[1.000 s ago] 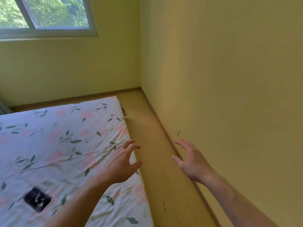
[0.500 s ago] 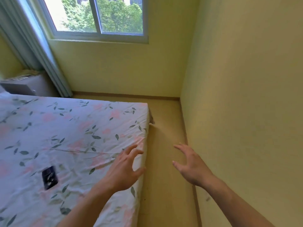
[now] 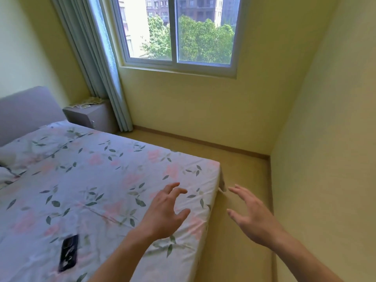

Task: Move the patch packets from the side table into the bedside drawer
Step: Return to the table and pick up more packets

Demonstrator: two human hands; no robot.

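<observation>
A grey bedside table (image 3: 95,117) stands in the far corner beside the headboard and under the curtain. Pale, flat packets (image 3: 86,102) lie scattered on its top; they are too small to make out clearly. Its drawer front faces the bed and looks closed. My left hand (image 3: 165,212) hovers over the foot corner of the bed with fingers spread and loosely bent, holding nothing. My right hand (image 3: 251,216) hangs over the floor strip beside the bed, fingers straight and spread, also empty. Both hands are far from the bedside table.
A bed with a floral sheet (image 3: 97,184) fills the left half. A dark phone (image 3: 68,252) lies on it near me. A narrow floor strip (image 3: 240,176) runs between bed and right wall toward the window (image 3: 179,31). A grey curtain (image 3: 95,64) hangs left of the window.
The view has swung left and up, bringing the window, curtain, headboard and bedside table into sight. Both hands keep their spread, empty pose in front of me.
</observation>
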